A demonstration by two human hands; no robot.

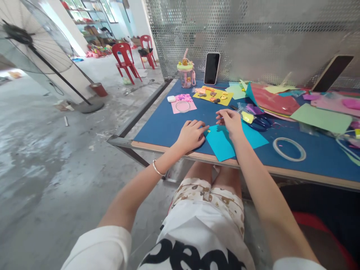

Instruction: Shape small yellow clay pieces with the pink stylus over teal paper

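A bright blue sheet of paper [225, 144] lies at the table's front edge, with a tiny yellow piece [209, 131] near its left corner. My left hand [191, 135] rests on the table by that corner, fingers loosely spread, the index fingertip beside the yellow piece. Above the sheet's far edge is my right hand [231, 122], its fingers curled in a pinch; anything between them is too small to make out. Dark blue-handled scissors [260, 123] lie just right of the right hand, near a roll of clear tape [289, 149].
Behind are a yellow sheet [229, 98] with small shaped pieces, a pink sheet [192, 106] bearing another ring of tape, a lidded cup [185, 78] and a propped phone [212, 68]. Coloured papers [323, 118] crowd the right. A mesh panel [253, 41] backs the table.
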